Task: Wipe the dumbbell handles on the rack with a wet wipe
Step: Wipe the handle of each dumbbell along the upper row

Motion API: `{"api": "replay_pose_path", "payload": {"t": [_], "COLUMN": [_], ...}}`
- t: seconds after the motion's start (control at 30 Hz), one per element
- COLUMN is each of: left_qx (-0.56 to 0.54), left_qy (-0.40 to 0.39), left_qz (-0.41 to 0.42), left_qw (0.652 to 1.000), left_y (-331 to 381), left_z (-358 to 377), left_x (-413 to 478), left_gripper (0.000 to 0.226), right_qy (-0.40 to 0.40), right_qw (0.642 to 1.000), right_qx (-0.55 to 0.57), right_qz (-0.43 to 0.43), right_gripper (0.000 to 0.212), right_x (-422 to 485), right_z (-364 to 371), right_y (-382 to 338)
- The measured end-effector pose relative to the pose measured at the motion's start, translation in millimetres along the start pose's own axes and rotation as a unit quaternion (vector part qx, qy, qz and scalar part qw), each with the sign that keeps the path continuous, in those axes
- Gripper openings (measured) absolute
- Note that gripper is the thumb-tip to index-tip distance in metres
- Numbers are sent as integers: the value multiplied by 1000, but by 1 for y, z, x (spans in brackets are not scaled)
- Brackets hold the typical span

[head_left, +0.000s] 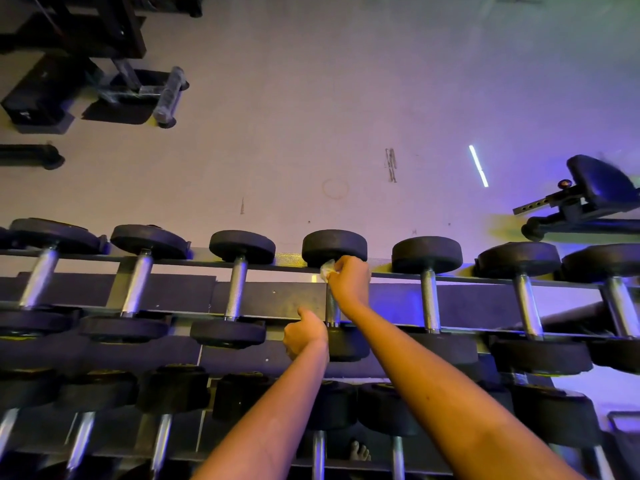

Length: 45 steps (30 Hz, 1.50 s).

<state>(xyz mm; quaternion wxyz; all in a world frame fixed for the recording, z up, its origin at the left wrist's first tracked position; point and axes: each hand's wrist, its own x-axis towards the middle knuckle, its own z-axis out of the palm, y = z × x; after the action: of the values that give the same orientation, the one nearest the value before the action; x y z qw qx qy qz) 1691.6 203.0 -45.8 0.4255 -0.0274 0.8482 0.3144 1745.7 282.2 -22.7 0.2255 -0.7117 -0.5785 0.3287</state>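
Dumbbell handle (332,311) on the rack (270,299), top row, has the right hand (349,282) curled round its far end over the wet wipe (326,270), while the left hand (304,336) grips the near head (348,344), probably steadying it.

Head view: steep downward, close above rack (277,299).

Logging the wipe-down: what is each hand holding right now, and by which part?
Right hand grips the wet wipe, bunched round the far end of the dumbbell handle. Left hand lies against that dumbbell's near head; whether it grips cannot be told.
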Motion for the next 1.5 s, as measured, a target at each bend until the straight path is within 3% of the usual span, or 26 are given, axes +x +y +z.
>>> {"api": "replay_pose_path", "payload": {"t": [0.23,0.37,0.53,0.7,0.8,0.93,1.1,1.23,1.33,1.5], "left_qx": [2,4,0,-9,-6,-1,20,59,113,130], "left_qy": [4,-6,-10,-3,0,0,-10,-22,-50,-52], "left_qz": [6,8,10,8,11,13,29,95,206,364], "left_qw": [1000,1000,1000,1000,1000,1000,999,993,971,921], "left_y": [-2,0,0,-2,-1,-1,1,0,-8,-33], "left_z": [-1,-1,-2,0,1,1,-3,-10,-18,-26], "left_x": [2,-1,0,3,3,4,-4,-10,-11,-32], "left_gripper": [50,47,52,53,52,51,38,43,50,33], "right_qy": [-78,-61,-22,-10,-43,-84,-61,-49,-49,-34], "right_qw": [991,995,999,999,997,991,993,994,993,987], "right_qx": [-99,-59,-29,-41,-66,-104,-49,10,68,140], "right_qz": [37,56,1,-17,-19,28,87,98,82,66], "right_gripper": [30,23,11,17,17,21,13,6,9,14], "right_x": [-42,-49,-27,-2,-9,-35,-48,-57,-67,-73], "right_z": [2,-1,-4,1,3,3,-2,-9,-20,-53], "right_y": [21,24,2,-8,1,23,33,33,35,53]}}
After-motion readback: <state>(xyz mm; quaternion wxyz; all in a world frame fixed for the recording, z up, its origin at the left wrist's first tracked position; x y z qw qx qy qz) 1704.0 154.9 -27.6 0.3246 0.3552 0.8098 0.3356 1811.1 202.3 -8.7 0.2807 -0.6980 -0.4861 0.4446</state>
